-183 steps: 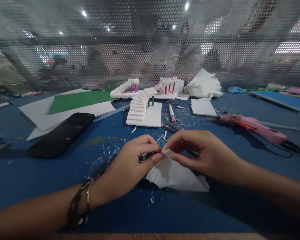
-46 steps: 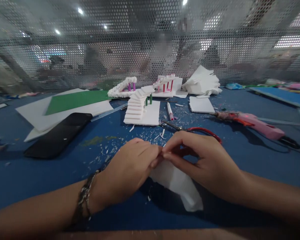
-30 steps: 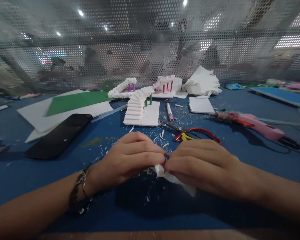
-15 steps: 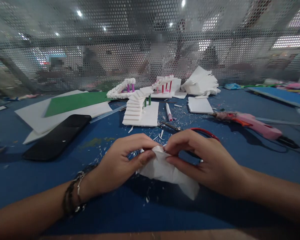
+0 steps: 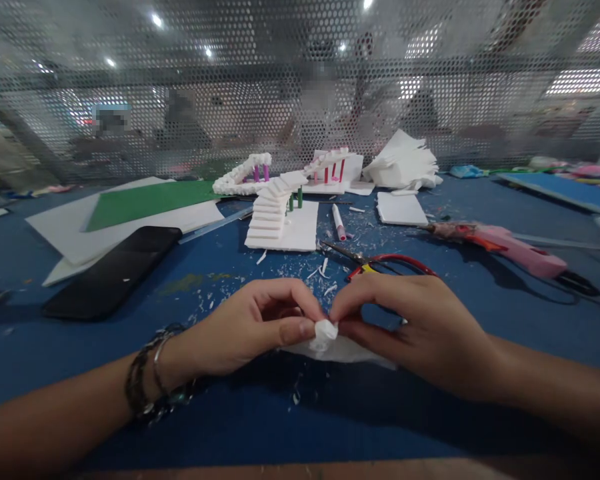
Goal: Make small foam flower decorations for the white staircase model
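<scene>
A thin white tissue (image 5: 325, 335) is bunched into a small knob between my two hands, its loose part spreading low behind the fingers. My left hand (image 5: 260, 323) pinches the knob from the left with thumb and forefinger. From the right, my right hand (image 5: 405, 320) pinches it too, fingertips nearly meeting the left ones. Just beyond the right hand lie red-handled scissors (image 5: 400, 260), partly covered by it. Ahead stands a small white staircase model (image 5: 267, 223) on green posts and a white base. A white marker (image 5: 339, 223) lies beside that base.
At left are a black phone (image 5: 115, 273), a green sheet (image 5: 150, 203) and white sheets. A pink glue gun (image 5: 510, 247) with a cable lies at right. Farther back are a white foam square (image 5: 401, 209), a tissue stack (image 5: 403, 163) and more models. White scraps litter the blue tabletop.
The tissue's top has been gathered into a rounder knob, and its hanging part now shows less. Both hands sit slightly lower, and more of the scissors' handles is visible.
</scene>
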Tool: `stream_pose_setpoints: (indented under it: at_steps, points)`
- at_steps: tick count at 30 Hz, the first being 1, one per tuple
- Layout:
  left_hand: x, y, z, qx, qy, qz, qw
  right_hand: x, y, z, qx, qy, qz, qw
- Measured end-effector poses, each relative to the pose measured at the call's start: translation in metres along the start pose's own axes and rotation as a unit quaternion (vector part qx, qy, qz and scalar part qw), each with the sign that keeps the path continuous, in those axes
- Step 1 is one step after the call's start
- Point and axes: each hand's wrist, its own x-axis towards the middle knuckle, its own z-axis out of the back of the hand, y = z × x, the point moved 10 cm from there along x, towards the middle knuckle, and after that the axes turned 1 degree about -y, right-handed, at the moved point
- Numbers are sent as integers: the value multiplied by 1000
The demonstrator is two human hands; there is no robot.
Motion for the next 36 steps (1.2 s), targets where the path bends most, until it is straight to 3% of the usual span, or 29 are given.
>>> stream_pose_setpoints:
  at_steps: [6,19,32,36]
  points:
    - [-1,1,-9,-44,36,17,998,-3,12,1,-10,-4,49,999]
    - [-1,8,-13,21,72,64,995,-6,15,-12,-4,49,84,995]
    - [0,14,-9,24,50,80,995,-4,15,-16,47,75,85,992]
    - [-1,13,-7,37,48,81,995,-3,9,-15,53,62,44,996]
